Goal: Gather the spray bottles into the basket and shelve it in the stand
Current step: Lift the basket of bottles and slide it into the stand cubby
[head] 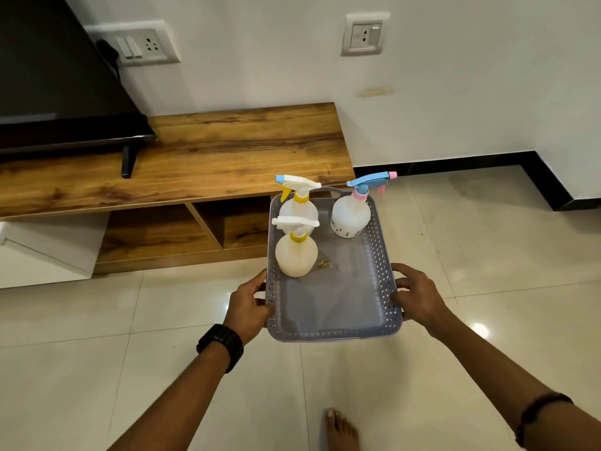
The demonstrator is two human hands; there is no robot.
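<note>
A grey perforated basket (383,275) is held above the tiled floor in front of me. My left hand (247,307) grips its left wall and my right hand (419,297) grips its right wall. Three spray bottles stand upright inside. A yellowish bottle with a white trigger and yellow collar (296,255) is nearest on the left. Behind it stands a white bottle with a blue nozzle tip (297,203). At the far right stands a white bottle with a blue and pink trigger (350,216). The wooden stand (208,148) lies ahead, its open shelf compartments (240,226) just left of the basket.
A black television (55,83) stands on the stand's left part on a thin leg (128,161). Wall sockets (143,45) sit on the white wall behind. Glossy tiles (487,255) cover the floor. My bare foot (341,431) shows at the bottom.
</note>
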